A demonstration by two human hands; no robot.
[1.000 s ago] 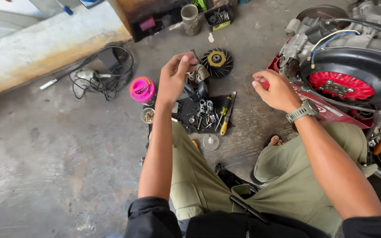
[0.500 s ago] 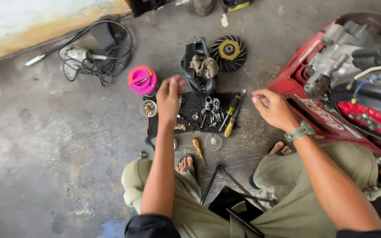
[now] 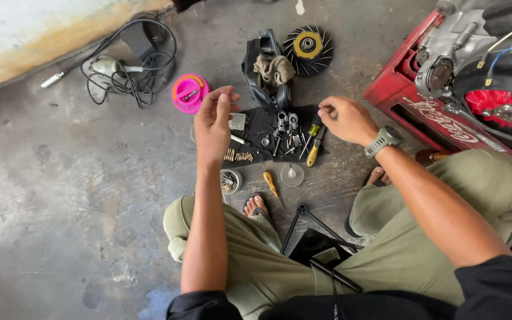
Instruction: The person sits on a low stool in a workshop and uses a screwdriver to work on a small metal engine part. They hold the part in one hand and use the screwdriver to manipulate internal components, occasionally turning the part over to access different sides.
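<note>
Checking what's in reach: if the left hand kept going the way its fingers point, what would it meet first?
Probably the pink round container, just beyond the left hand; height above the floor is unclear.

Soft, even daylight is filling the scene, bright without being harsh. The concrete floor (image 3: 60,195) is showing only faint, diffuse shadows beneath the forearms and legs. Nothing is glaring or blown out. Focus is holding sharp across the middle, while the wide lens is bending lines slightly toward the edges.
</note>
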